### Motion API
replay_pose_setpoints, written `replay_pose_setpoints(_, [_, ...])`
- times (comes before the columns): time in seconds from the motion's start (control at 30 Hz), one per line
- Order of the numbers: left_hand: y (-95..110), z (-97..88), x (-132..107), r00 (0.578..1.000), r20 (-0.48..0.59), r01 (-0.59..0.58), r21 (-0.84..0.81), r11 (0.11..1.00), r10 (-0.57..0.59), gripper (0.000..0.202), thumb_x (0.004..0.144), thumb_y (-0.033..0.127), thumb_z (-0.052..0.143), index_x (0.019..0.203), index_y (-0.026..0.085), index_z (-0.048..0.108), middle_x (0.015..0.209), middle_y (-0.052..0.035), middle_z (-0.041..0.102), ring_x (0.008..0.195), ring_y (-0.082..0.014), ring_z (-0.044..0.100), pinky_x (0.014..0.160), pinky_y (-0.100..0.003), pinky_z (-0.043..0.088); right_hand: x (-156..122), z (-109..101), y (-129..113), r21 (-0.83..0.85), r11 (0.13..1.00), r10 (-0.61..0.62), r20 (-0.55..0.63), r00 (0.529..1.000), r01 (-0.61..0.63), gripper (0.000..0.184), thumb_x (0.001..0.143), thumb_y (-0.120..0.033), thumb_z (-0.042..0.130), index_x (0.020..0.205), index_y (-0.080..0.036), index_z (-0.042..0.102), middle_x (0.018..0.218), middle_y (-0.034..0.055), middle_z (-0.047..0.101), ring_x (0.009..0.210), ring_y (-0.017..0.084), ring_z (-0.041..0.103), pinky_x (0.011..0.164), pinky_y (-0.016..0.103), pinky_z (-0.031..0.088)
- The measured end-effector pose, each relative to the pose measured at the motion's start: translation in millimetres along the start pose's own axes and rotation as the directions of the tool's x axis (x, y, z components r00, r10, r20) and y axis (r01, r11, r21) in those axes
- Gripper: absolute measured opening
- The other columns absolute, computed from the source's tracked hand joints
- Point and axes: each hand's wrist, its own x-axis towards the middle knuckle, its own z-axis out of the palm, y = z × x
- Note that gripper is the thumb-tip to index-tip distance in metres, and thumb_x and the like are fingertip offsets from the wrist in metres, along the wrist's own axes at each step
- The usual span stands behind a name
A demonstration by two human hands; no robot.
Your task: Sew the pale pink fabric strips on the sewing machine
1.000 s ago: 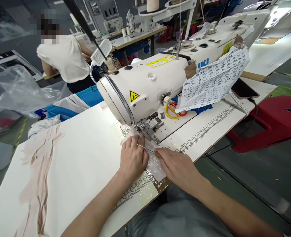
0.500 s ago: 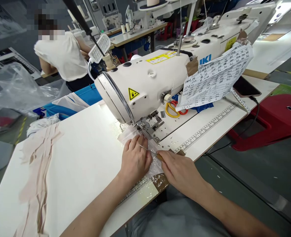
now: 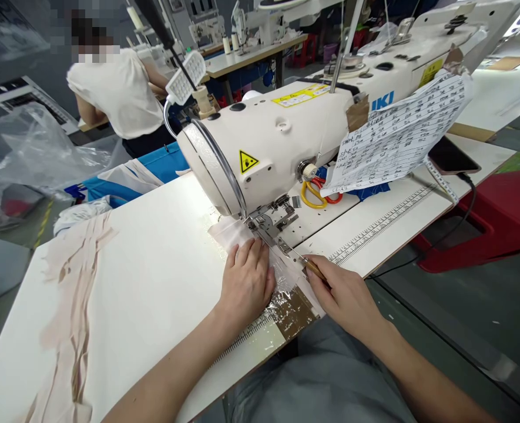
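My left hand (image 3: 247, 282) lies flat, fingers together, pressing a small pale fabric piece (image 3: 231, 234) onto the table just before the presser foot (image 3: 266, 226) of the white sewing machine (image 3: 286, 135). My right hand (image 3: 345, 296) is closed around a thin metal awl with a wooden handle (image 3: 306, 262). Its tip points at the fabric beside the foot. A strip of clear film and brown tape (image 3: 292, 308) covers the table edge between my hands.
A pile of beige fabric strips (image 3: 72, 305) lies at the table's left. Yellow and red scissors (image 3: 315, 194), a printed sheet (image 3: 401, 138) taped to the machine, a phone (image 3: 451, 158) and a red stool (image 3: 489, 217) are to the right. Another person (image 3: 118, 100) works behind.
The fabric and my left hand have slid forward toward the presser foot. My right hand moved right and forward, so the awl now points nearer the foot.
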Motion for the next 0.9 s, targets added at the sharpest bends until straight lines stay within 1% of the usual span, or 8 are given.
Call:
replay_pose_setpoints(0.1, [0.3, -0.2, -1.4, 1.0, 0.0, -0.023, 0.018, 1.0, 0.023, 0.041, 0.091, 0.02, 0.043, 0.127, 0.007, 0.057, 0.133, -0.0165, 0.058, 0.125, -0.0305, 0.051, 0.106, -0.047, 0.039, -1.2, -0.1, -0.1, 0.026, 1.0, 0.004, -0.007, 1.0, -0.004, 0.023, 0.098, -0.02, 0.039, 0.112, -0.015, 0.057, 0.086, 0.0054, 0.073, 0.067, 0.019, 0.07, 0.057, 0.027, 0.051])
replay_pose_setpoints(0.17, [0.5, -0.7, -1.8, 1.0, 0.003, -0.023, 0.023, 0.999, 0.023, 0.042, 0.09, 0.018, 0.044, 0.127, 0.005, 0.057, 0.133, -0.0169, 0.059, 0.124, -0.0307, 0.051, 0.106, -0.047, 0.039, -1.8, 0.2, -0.1, 0.036, 0.999, 0.004, -0.008, 1.0, -0.003, 0.024, 0.098, -0.02, 0.039, 0.113, -0.014, 0.057, 0.085, 0.0058, 0.073, 0.066, 0.019, 0.069, 0.056, 0.027, 0.05])
replay_pose_setpoints(0.33, [2.3, -2.8, -1.2, 0.999, 0.025, -0.02, 0.013, 1.0, 0.02, 0.042, 0.092, 0.023, 0.041, 0.127, 0.004, 0.056, 0.133, -0.0174, 0.058, 0.126, -0.0303, 0.05, 0.107, -0.046, 0.039, -2.1, 0.5, 0.9, 0.044, 0.999, 0.019, 0.01, 1.0, -0.02, 0.024, 0.098, -0.021, 0.039, 0.113, -0.015, 0.057, 0.086, 0.0058, 0.073, 0.066, 0.019, 0.069, 0.056, 0.027, 0.05])
replay_pose_setpoints(0.5, [3.1, -4.4, -0.9, 0.999, 0.042, -0.011, 0.007, 1.0, 0.01, 0.043, 0.093, 0.024, 0.041, 0.128, 0.005, 0.056, 0.135, -0.0169, 0.057, 0.126, -0.0295, 0.05, 0.108, -0.046, 0.038, -2.4, -1.4, 1.0, 0.049, 0.999, 0.017, -0.002, 1.0, -0.017, 0.022, 0.098, -0.02, 0.04, 0.111, -0.016, 0.057, 0.087, 0.0057, 0.073, 0.069, 0.019, 0.069, 0.058, 0.027, 0.051])
replay_pose_setpoints(0.73, [2.9, -2.5, -1.9, 0.999, 0.042, -0.011, -0.005, 1.0, 0.011, 0.042, 0.094, 0.025, 0.041, 0.129, 0.006, 0.055, 0.136, -0.0173, 0.056, 0.128, -0.0293, 0.049, 0.108, -0.046, 0.039, -2.5, -0.2, 1.8, 0.046, 0.998, 0.035, 0.009, 0.999, -0.036, 0.023, 0.097, -0.02, 0.04, 0.112, -0.017, 0.057, 0.091, 0.0062, 0.074, 0.071, 0.02, 0.07, 0.061, 0.029, 0.052])
replay_pose_setpoints(0.9, [3.0, -1.1, -1.9, 0.999, 0.039, -0.009, -0.019, 1.0, 0.01, 0.041, 0.094, 0.025, 0.04, 0.129, 0.006, 0.054, 0.136, -0.017, 0.056, 0.127, -0.0291, 0.049, 0.108, -0.046, 0.039, -1.7, -0.8, 0.5, 0.048, 0.998, 0.04, 0.009, 0.999, -0.04, 0.024, 0.096, -0.021, 0.04, 0.112, -0.019, 0.058, 0.09, 0.006, 0.074, 0.071, 0.02, 0.07, 0.06, 0.029, 0.053])
